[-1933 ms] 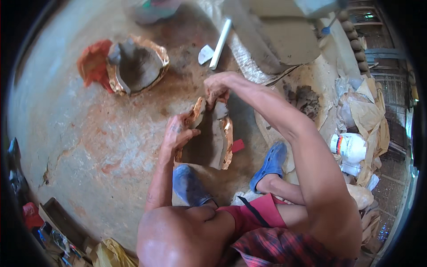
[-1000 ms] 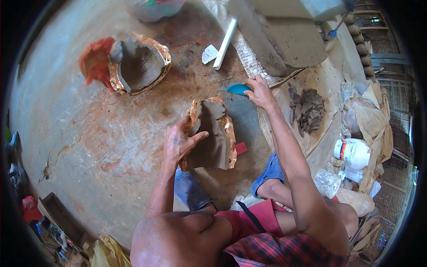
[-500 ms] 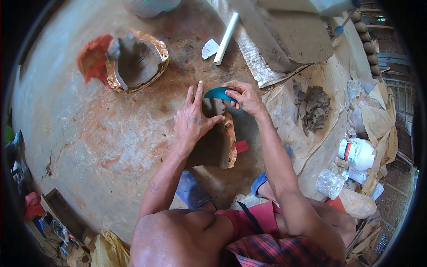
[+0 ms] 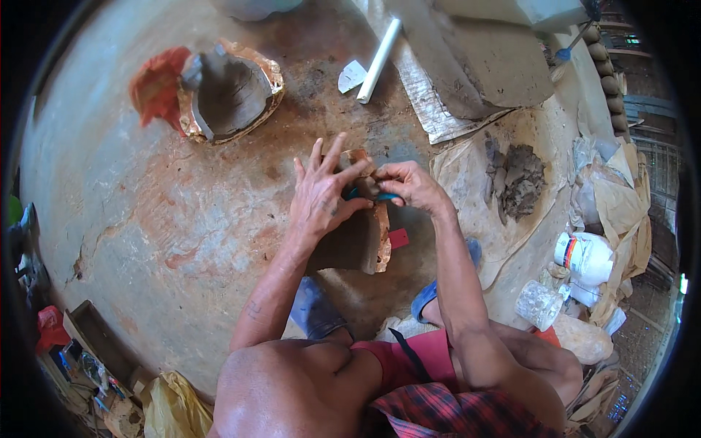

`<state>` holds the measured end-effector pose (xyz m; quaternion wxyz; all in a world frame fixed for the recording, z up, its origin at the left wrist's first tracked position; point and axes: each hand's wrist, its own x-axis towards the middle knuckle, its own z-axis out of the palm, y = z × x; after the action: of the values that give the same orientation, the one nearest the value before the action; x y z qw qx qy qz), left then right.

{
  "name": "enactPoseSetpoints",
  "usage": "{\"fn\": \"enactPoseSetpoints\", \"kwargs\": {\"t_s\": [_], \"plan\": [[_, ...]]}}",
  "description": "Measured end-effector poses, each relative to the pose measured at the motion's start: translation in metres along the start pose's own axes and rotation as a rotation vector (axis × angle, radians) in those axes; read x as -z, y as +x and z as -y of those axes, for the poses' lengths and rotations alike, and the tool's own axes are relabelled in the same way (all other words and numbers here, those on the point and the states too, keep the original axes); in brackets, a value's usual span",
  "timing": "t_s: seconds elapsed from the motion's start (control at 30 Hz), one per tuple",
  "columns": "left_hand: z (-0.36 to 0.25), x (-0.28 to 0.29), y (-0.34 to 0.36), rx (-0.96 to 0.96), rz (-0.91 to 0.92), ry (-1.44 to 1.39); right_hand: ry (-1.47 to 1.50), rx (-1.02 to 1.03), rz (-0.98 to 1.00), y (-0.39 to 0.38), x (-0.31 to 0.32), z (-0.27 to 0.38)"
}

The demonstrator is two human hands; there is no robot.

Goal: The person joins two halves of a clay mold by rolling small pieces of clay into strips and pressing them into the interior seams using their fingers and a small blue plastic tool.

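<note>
In front of me on the floor is a plaster-like mould (image 4: 382, 244) with a rough orange-brown rim, lined with grey clay (image 4: 342, 244). My left hand (image 4: 318, 191) lies over its far left part, fingers spread and thumb pointing across the clay. On the right side of the rim, my right hand (image 4: 418, 188) pinches a teal scraper (image 4: 388, 196). Most of the scraper is hidden by fingers and clay. A small red flat piece (image 4: 398, 238) sticks out from beside the rim.
A second clay-lined mould (image 4: 274, 77) with a red cloth (image 4: 157, 87) stands far left. Beyond my hands lie a white tube (image 4: 380, 62) and a white shard (image 4: 352, 77). To the right are a clay slab (image 4: 504, 69), a clay heap (image 4: 520, 179) and white tubs (image 4: 588, 257).
My right hand has drawn the scraper nearer to me along the mould's right side, and the scraper has turned. The left hand's fingers have spread wider, its index finger reaching right.
</note>
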<state>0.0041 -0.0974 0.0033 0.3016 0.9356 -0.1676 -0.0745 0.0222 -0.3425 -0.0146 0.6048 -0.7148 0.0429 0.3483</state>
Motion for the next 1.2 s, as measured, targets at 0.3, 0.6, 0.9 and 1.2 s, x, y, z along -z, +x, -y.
{"fn": "enactPoseSetpoints", "kwargs": {"t_s": [0.3, 0.6, 0.9, 1.2], "plan": [[0.069, -0.008, -0.017, 0.218, -0.460, -1.510, -0.033, 0.176, -0.481, 0.009, -0.025, 0.036], [0.042, 0.001, -0.040, 0.424, -0.255, -0.716, -0.117, 0.025, -0.382, 0.041, -0.074, 0.044], [0.047, -0.010, -0.032, 0.477, -0.280, -0.736, -0.003, -0.079, -0.337, 0.047, -0.056, 0.040], [0.049, -0.012, -0.030, 0.464, -0.304, -0.734, -0.082, -0.170, -0.277, 0.051, -0.047, 0.047]]}}
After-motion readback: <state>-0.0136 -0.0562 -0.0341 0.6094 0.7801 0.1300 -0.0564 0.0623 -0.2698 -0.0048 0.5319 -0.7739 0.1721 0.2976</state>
